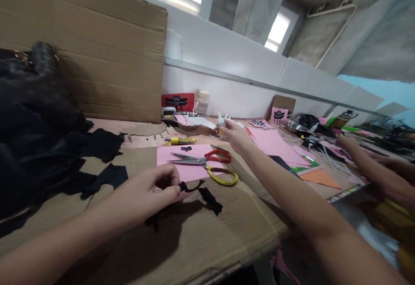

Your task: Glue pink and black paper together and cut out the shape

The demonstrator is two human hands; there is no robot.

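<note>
My left hand (158, 185) is closed in a pinch on a black paper cutout (194, 186), a thin curling shape with a wider piece hanging to the right. Just beyond it, scissors (204, 160) with one red and one yellow handle loop lie partly open on a pink paper sheet (165, 153). My right hand (236, 134) reaches toward the back of the table, fingers closed around a small bottle (221, 122) with a white nozzle; the fingers hide most of it. A yellow marker-like tube (182, 140) lies behind the pink sheet.
Black paper scraps (105, 144) and a dark bag (35, 116) lie at left before a cardboard panel (126, 56). A metal dish (186, 115) and a patterned cup (202, 102) stand at the back. Pink sheets (275, 144) and another person's hands (366, 159) are at right.
</note>
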